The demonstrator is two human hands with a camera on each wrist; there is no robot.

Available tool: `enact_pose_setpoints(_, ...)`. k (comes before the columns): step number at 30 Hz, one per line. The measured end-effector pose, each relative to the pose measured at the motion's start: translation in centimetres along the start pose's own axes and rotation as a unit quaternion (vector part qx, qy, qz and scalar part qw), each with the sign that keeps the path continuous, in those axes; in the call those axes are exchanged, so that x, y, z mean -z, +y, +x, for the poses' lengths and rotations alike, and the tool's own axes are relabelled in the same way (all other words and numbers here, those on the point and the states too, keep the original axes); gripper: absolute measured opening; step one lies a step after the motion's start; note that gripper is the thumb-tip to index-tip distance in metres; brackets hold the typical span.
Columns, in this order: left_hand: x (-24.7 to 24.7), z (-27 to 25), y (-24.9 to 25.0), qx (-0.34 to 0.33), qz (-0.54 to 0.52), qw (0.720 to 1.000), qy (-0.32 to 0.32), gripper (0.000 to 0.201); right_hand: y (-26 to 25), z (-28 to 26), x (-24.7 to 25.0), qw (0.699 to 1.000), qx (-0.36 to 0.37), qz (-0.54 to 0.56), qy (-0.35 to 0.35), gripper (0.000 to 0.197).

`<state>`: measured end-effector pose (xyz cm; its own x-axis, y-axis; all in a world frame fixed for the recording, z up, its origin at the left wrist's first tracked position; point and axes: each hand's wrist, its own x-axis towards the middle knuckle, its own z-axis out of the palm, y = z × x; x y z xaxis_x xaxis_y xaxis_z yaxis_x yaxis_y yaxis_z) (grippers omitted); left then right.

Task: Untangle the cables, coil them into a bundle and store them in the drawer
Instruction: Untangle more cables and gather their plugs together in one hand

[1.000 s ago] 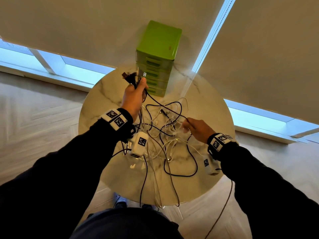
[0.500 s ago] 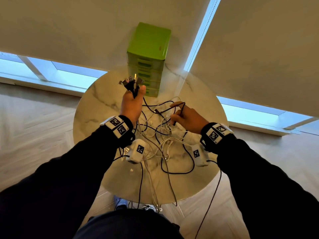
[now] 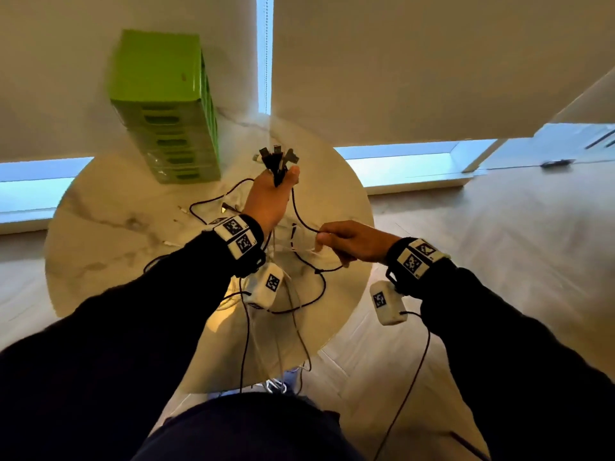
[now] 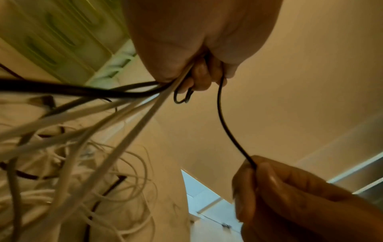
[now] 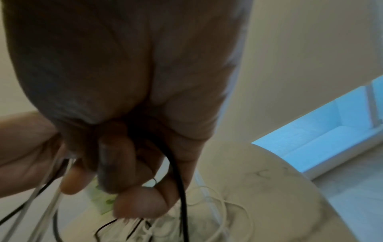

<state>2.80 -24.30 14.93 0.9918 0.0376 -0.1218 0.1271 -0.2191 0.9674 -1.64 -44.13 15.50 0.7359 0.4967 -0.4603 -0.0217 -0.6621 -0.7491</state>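
Note:
Above the round marble table (image 3: 100,227), my left hand (image 3: 283,181) grips a bunch of black and white cable ends, and their plugs (image 3: 276,158) stick up past the thumb. A thin black cable (image 3: 301,214) runs from that fist down to my right hand (image 3: 324,236), which pinches it between thumb and fingers. In the left wrist view the black cable (image 4: 225,127) spans from my left hand (image 4: 199,73) to my right hand (image 4: 253,165). White cables (image 4: 82,131) fan out below. My right hand (image 5: 134,188) shows curled fingers round the black cable (image 5: 180,180). The green drawer unit (image 3: 166,108) stands shut at the back left.
Loose cables (image 3: 299,294) lie tangled on the table under my wrists, and some hang over its front edge (image 3: 276,371). A wall with low window strips (image 3: 399,161) runs behind the table. Wooden floor (image 3: 499,244) surrounds it.
My right hand left the tangle and drew back to the right with a black cable pinched in it. My left hand kept its grip on the plug ends. The view swung, putting the drawer unit further left.

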Motion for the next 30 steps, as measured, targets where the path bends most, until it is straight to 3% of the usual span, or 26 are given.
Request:
enact_pose_setpoints(3,-2.2,-0.2,0.2,0.021,-0.073,0.995,-0.059,0.030,2.9,-2.2,0.4,0.997,-0.070,0.019,0.031,0.033)
enact_pose_setpoints(5,-2.8,-0.2,-0.3,0.033,-0.110,0.991,-0.072,0.030,5.4,-3.4,0.6,0.989,-0.127,-0.065,0.049,0.032)
enact_pose_setpoints(7,-2.8,-0.4,-0.8,0.048,-0.142,0.986,-0.077,0.030,8.3,-4.6,0.7,0.968,-0.194,-0.152,0.049,0.031)
enact_pose_setpoints(11,-2.5,-0.9,-1.3,0.067,-0.198,0.970,-0.124,0.032,12.5,-5.5,-0.4,0.930,-0.329,-0.159,0.032,0.030)
enact_pose_setpoints(13,-2.5,-1.3,-1.1,0.065,-0.209,0.964,-0.151,0.032,12.4,-4.9,-1.1,0.933,-0.309,-0.173,0.066,0.060)
enact_pose_setpoints(15,-2.7,-1.7,-1.0,0.060,-0.201,0.963,-0.169,0.032,10.1,-3.8,-1.9,0.962,-0.211,-0.116,0.131,0.081)
enact_pose_setpoints(18,-2.7,-1.9,-1.0,0.048,-0.158,0.970,-0.176,0.033,5.6,-1.4,-3.0,0.983,-0.055,-0.083,0.154,0.078)
enact_pose_setpoints(20,-2.6,-1.9,-1.1,0.035,-0.129,0.976,-0.171,0.034,3.5,0.3,-3.8,0.985,-0.001,-0.097,0.140,0.062)
enact_pose_setpoints(22,-2.1,-1.7,-1.3,0.031,-0.117,0.979,-0.165,0.034,2.1,1.0,-4.2,0.986,0.007,-0.096,0.133,0.034)
enact_pose_setpoints(24,-1.3,-1.4,-1.6,0.033,-0.104,0.983,-0.149,0.035,1.5,0.8,-4.1,0.987,0.014,-0.088,0.135,0.034)
enact_pose_setpoints(26,-0.4,-0.9,-2.0,0.039,-0.083,0.988,-0.123,0.036,2.1,0.0,-3.6,0.980,0.010,-0.076,0.182,0.034)
enact_pose_setpoints(28,0.6,-0.4,-2.3,0.045,-0.088,0.990,-0.103,0.036,4.7,-1.1,-2.5,0.975,-0.051,-0.061,0.208,0.037)
enact_pose_setpoints(30,1.4,-0.3,-2.4,0.050,-0.123,0.987,-0.096,0.037,7.3,-2.1,-1.6,0.965,-0.157,-0.111,0.179,0.034)
